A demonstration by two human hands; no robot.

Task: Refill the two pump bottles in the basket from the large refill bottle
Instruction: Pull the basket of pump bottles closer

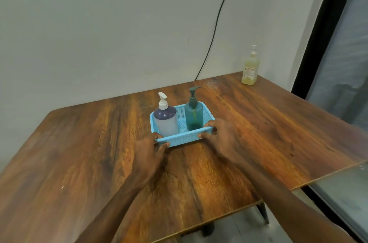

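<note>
I find the blue mesh basket (180, 139) standing on the wooden table (79, 153), about midway across and toward the far edge. Two pump bottles stand upright inside it, side by side and apart.

- The white-pump bottle (166, 121) occupies the left end. Its body is frosted, with a dark blue shoulder.
- The teal pump bottle (193, 116) occupies the right half. It is translucent with a dark pump head, and I see only a shallow layer of liquid at its base.

Both of my operator's hands are on the basket's near wall.

- The left hand (152, 150) grips the near-left corner, thumb on top of the rim and fingers curled against the outer wall.
- The right hand (220, 137) grips the near-right end of the rim, thumb over the top and fingertips pressed on the front face.

The large refill bottle (250, 69) stands upright at the far right corner of the table, well apart from the basket. It holds yellowish liquid and has a white top and a printed label I cannot read.

A black cable (217, 19) runs down the pale wall behind the table.
</note>
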